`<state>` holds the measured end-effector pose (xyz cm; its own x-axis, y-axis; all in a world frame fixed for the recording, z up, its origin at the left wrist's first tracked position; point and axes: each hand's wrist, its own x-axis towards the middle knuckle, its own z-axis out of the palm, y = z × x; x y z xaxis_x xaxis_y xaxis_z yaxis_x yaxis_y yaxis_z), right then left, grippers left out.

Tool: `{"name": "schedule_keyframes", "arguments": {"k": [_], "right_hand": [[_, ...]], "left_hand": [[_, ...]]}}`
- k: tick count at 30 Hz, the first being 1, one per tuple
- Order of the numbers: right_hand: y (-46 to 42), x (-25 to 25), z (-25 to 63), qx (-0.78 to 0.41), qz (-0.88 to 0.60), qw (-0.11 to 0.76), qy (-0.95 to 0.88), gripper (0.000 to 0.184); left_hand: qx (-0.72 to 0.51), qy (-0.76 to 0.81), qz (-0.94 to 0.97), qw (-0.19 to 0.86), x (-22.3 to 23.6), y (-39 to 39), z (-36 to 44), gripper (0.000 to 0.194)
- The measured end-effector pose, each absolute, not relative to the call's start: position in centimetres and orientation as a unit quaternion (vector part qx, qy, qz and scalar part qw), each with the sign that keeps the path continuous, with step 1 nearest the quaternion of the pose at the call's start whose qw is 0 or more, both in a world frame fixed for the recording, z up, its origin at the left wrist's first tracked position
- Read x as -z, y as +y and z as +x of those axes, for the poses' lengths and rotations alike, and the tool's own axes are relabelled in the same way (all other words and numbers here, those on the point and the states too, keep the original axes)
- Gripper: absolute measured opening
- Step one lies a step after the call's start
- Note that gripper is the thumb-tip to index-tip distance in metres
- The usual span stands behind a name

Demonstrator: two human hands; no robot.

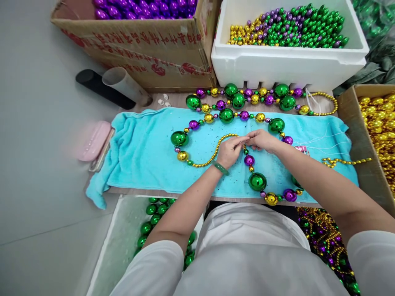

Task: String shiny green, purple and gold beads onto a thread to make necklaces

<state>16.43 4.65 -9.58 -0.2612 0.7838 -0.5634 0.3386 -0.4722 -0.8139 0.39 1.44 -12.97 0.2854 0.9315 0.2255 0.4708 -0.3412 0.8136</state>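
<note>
A bead necklace [226, 115] of green, purple and gold balls lies in a loop on the turquoise towel [145, 152]. Its run of small gold beads [212, 158] curves up to my left hand [228, 153], which wears a green bangle [221, 167]. My right hand [261, 139] meets the left one fingertip to fingertip, both pinched closed at the point where the necklace's two ends come together. Just below the fingers hangs the end with a purple ball [249, 160]. The exact spot between the fingertips is hidden.
Behind the towel lies another bead strand [238, 100]. A cardboard box [138, 49] of purple balls and a white foam box [290, 61] of mixed beads stand at the back. Gold beads fill a box [354, 135] at right. Two tubes [119, 84] and a pink case [95, 142] are left.
</note>
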Motion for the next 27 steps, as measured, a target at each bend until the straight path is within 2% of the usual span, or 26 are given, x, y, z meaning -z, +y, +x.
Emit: {"name": "schedule_keyframes", "arguments": {"k": [8,20,27], "right_hand": [[4.89,9.25,16.73,-0.678,-0.547,0.157,-0.466,0.008],[5.16,9.13,16.84,-0.639,-0.549,0.115,-0.526,0.006],[5.16,8.79,17.41,-0.613,-0.564,0.118,-0.540,0.010]], "left_hand": [[-0.363,0.443,0.756,0.316,13.36,1.29,0.13,0.034],[-0.366,0.439,0.759,0.310,13.66,1.41,-0.10,0.033],[-0.350,0.492,0.732,0.317,13.60,1.36,-0.24,0.032]]}}
